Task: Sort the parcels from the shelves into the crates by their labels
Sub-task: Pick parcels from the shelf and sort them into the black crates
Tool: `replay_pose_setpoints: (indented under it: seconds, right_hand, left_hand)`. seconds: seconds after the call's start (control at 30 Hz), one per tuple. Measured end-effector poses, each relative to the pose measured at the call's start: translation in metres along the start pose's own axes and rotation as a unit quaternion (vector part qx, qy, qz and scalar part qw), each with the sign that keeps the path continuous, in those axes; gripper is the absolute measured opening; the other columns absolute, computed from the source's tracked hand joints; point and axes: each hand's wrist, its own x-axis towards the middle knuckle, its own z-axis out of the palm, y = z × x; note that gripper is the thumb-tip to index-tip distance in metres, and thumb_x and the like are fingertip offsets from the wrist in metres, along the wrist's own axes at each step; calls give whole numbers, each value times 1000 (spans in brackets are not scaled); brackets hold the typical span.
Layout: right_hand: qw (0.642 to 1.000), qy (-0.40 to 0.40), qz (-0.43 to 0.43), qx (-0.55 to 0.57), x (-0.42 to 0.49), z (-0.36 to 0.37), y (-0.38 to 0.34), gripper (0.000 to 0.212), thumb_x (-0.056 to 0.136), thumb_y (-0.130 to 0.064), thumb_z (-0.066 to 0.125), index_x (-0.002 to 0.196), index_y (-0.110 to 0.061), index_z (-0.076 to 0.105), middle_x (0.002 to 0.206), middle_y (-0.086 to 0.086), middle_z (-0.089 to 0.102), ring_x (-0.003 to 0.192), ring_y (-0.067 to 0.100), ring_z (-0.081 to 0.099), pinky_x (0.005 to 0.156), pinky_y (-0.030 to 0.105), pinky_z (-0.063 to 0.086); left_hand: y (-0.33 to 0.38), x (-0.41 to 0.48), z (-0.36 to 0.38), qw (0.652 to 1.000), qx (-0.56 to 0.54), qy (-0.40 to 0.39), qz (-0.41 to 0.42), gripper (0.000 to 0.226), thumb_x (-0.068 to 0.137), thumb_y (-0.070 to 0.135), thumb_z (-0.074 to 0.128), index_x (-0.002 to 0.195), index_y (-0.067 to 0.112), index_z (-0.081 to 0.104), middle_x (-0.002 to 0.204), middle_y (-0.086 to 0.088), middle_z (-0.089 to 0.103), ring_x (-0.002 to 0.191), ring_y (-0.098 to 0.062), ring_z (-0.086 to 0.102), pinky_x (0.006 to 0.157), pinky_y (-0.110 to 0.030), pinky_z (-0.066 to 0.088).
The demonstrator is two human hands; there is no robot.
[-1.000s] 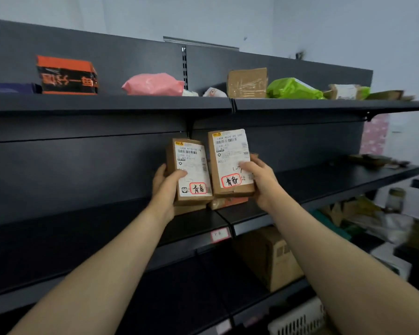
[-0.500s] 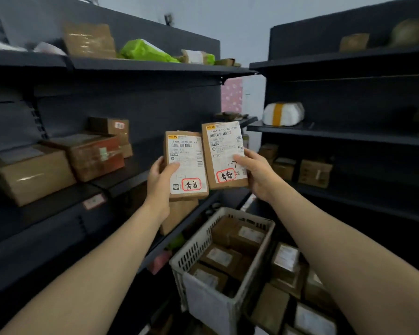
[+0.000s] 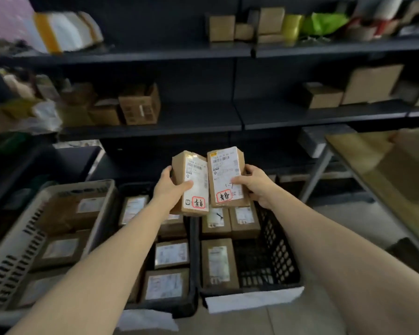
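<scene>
Dark shelving behind, floor crates below: left hand fingers clamped on one parcel, right hand on another, both above the black crates' far edges; similar-looking handwritten labels risk a wrong-crate drop.

Right half of the black crate at lower centre lies bare; boxed parcels fill its left half and the neighbouring crate.
</scene>
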Motion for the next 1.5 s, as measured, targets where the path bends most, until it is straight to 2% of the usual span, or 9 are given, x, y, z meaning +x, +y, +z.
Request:
replay_pose_setpoints:
  seconds: [0.17,0.33,0.4,0.53,0.73,1.03,1.27,1.4,1.5]
  right_hand:
    - [995,58,73,-45,52,-53,59,83,87,-12,68,152,-14,16,128,12,60,91,20,66,71,33,55]
    - [967,79,136,-199,90,-59,135,63,85,-18,69,138,-12,35,128,13,58,109,27,62,92,40,52]
    - [947,88,165,-262,101,-55,160,75,86,-23,68,147,-11,25,137,15,47,117,30,55,90,35,47]
    - [917,110,214,-318,120,-50,207,87,84,-30,67,152,-14,15,141,18,38,119,37,50,96,41,46]
    - [893,127,286,-324,141,-50,274,85,89,-26,61,154,-15,6,144,21,31,124,41,45,99,46,44]
    - [889,131,250,-360,162,-46,331,79,91,-27,58,152,-20,8,136,19,36,112,36,54,85,40,47]
    - [868,110,248,-417,165,-58,342,88,91,-37,56,153,-14,-1,142,18,32,119,35,48,88,41,46]
    - [869,58,266,-413,155,-65,339,99,85,-44,60,153,-17,-8,143,19,32,116,34,52,82,39,46]
    - [864,24,269,-424,146,-72,331,100,85,-44,59,152,-20,-11,145,18,32,114,34,54,81,37,45]
  left_hand:
    - [-33,31,80,995,57,-63,-59,80,86,15,66,149,26,17,134,-9,52,107,-27,60,70,-33,50]
    - [-95,62,117,980,117,-119,-110,81,84,17,68,148,28,18,134,-9,51,111,-28,59,86,-43,53]
    - [-120,73,132,974,136,-133,-124,81,83,20,69,148,26,20,134,-9,50,113,-28,57,92,-48,51]
    - [-163,89,170,960,175,-169,-136,75,84,20,67,146,24,24,131,-8,47,116,-30,55,90,-38,48]
    - [-221,104,230,932,225,-227,-172,83,86,22,65,150,24,12,139,-13,44,121,-33,51,97,-42,47]
    - [-258,102,292,937,219,-192,-193,80,94,28,55,152,26,0,153,-16,16,125,-33,47,99,-40,42]
    - [-269,117,311,929,254,-184,-198,80,90,35,58,150,30,7,137,-15,42,114,-33,55,91,-43,49]
    - [-267,121,307,924,266,-208,-180,77,86,36,60,149,33,15,129,-13,48,108,-32,57,89,-43,51]
    - [-259,126,298,896,334,-260,-133,76,89,38,58,150,34,13,131,-12,44,114,-31,52,92,-42,49]
